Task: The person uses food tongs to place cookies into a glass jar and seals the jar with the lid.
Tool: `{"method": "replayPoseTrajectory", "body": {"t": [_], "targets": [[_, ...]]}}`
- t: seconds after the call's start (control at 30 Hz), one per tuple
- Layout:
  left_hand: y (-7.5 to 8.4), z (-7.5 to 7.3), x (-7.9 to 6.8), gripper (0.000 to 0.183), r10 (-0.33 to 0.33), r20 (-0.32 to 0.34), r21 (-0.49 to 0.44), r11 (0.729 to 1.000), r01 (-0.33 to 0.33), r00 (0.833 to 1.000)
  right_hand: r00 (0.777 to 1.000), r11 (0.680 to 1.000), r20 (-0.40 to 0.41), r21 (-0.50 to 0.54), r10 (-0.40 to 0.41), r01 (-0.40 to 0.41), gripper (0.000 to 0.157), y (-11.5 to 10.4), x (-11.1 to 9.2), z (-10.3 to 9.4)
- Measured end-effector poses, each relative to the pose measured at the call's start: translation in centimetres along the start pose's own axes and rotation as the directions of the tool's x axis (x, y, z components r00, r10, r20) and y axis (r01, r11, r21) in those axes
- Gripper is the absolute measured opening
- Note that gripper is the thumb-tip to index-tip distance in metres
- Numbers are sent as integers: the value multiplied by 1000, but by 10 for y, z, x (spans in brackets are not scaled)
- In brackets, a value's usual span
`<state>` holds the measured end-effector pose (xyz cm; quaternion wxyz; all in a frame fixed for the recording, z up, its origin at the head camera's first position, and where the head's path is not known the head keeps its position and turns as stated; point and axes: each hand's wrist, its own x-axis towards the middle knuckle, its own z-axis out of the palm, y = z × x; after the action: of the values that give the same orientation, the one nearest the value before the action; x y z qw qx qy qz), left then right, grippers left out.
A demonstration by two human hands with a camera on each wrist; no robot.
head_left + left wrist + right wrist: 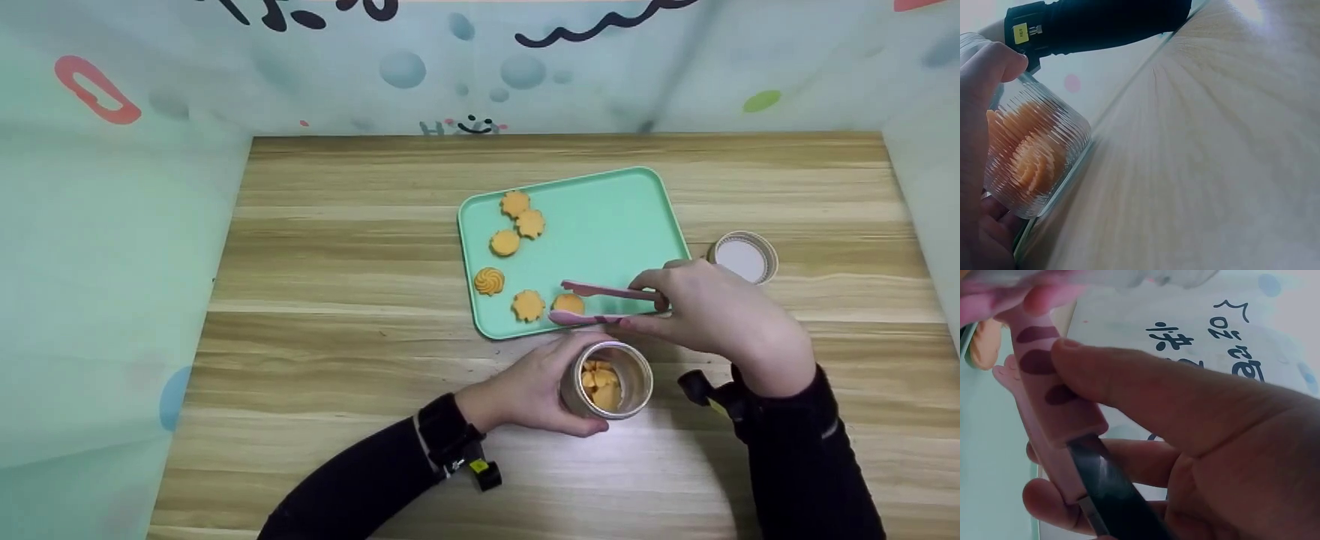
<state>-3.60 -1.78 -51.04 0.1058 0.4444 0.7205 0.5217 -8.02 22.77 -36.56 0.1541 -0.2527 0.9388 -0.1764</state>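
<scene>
In the head view my left hand (536,386) grips a clear ribbed jar (636,382) below the tray, its mouth facing up. Several cookies (1036,163) show through the jar's wall in the left wrist view. My right hand (724,315) holds pink tongs (611,291) between thumb and fingers; the tongs have dark stripes and a metal strip in the right wrist view. Their tips stand apart on either side of a round cookie (568,304) at the near edge of the green tray (600,217). Whether the tips touch it I cannot tell.
Several more cookies lie along the tray's left side, among them a swirled one (489,281) and a flower-shaped one (528,306). A round lid (742,258) lies right of the tray on the wooden table (337,247). Printed cloth (465,75) rises behind the table.
</scene>
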Motion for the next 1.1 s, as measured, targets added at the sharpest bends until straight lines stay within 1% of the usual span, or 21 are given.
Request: {"method": "replayPoseTrajectory", "body": {"t": [0.2, 0.5, 0.67, 0.77, 1.1], "targets": [[0, 0, 0, 102, -2, -4, -8, 1000, 2, 1000, 1000, 999, 15, -23, 26, -26, 35, 2, 3, 1], [1, -1, -1, 102, -23, -1, -4, 1000, 23, 1000, 999, 999, 33, -24, 26, -25, 38, 4, 10, 5], [1, 0, -1, 101, -22, 0, -5, 1000, 22, 1000, 999, 999, 41, -30, 29, -28, 36, 5, 11, 5], [1, 0, -1, 101, -19, -5, -5, 1000, 19, 1000, 999, 999, 35, -32, 18, -16, 35, 6, 12, 6], [0, 0, -1, 100, -21, -5, 1, 1000, 21, 1000, 998, 998, 16, -40, -57, 58, 30, 10, 11, 4]]}}
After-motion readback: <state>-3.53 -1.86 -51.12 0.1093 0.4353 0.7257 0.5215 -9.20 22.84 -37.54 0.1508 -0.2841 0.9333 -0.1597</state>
